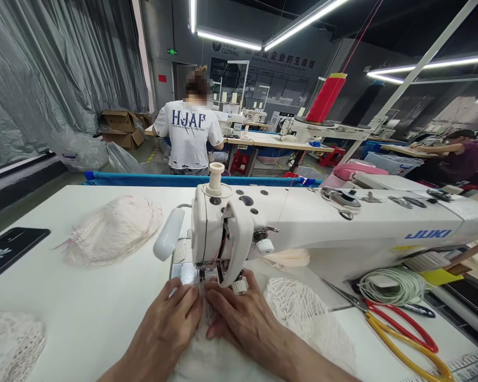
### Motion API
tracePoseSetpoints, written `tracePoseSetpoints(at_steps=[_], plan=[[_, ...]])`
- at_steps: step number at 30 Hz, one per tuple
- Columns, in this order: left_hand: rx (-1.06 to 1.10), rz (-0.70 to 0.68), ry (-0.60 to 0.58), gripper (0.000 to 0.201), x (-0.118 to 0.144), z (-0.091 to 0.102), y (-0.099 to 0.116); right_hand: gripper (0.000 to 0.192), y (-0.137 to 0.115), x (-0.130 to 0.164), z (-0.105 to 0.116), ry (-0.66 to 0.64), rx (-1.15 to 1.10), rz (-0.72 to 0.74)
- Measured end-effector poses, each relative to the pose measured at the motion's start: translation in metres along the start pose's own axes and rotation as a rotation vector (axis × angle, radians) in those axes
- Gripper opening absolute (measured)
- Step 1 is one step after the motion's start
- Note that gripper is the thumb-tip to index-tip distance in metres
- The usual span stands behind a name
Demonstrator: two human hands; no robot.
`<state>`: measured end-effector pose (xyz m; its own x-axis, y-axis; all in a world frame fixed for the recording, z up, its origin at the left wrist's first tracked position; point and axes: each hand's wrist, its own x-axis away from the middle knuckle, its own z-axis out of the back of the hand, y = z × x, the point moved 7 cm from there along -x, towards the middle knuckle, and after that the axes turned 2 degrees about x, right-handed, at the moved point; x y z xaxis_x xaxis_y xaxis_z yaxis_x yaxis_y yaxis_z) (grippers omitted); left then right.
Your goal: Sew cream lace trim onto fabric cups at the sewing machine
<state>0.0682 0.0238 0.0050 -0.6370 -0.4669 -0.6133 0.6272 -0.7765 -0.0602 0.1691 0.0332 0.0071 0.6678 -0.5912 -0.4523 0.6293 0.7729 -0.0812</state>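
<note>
Your left hand (171,318) and right hand (239,318) press flat on the lace (302,313), gripping nothing; the needle (213,273) lies just beyond your fingertips.

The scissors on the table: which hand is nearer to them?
Right. The right hand lies flat on the lace in front of the needle, with the scissors off to its right. The left hand is beside it, farther from them.
</note>
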Motion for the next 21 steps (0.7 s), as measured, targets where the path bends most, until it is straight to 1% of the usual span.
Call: tracePoseSetpoints(at_steps=[6,10,14,16,18,21], plan=[[-0.025,0.066,-0.039,0.029,-0.007,0.001,-0.005,0.041,0.007,-0.003,-0.005,-0.026,0.013,0.005],[0.028,0.126,-0.049,0.031,-0.008,-0.001,-0.007,0.045,0.008,-0.004,-0.007,-0.024,0.034,0.021],[0.043,0.125,-0.056,0.029,-0.009,0.000,-0.007,0.053,0.009,-0.003,-0.010,-0.049,0.052,0.023],[0.035,0.111,-0.057,0.029,-0.011,0.003,-0.006,0.051,0.009,-0.003,-0.010,-0.072,0.037,0.034],[0.048,0.098,-0.081,0.031,-0.011,0.006,-0.004,0.046,0.010,-0.003,-0.008,-0.101,0.023,0.044],[0.153,0.106,-0.145,0.034,-0.005,0.012,-0.001,0.045,0.007,-0.003,0.001,-0.146,0.007,0.076]])
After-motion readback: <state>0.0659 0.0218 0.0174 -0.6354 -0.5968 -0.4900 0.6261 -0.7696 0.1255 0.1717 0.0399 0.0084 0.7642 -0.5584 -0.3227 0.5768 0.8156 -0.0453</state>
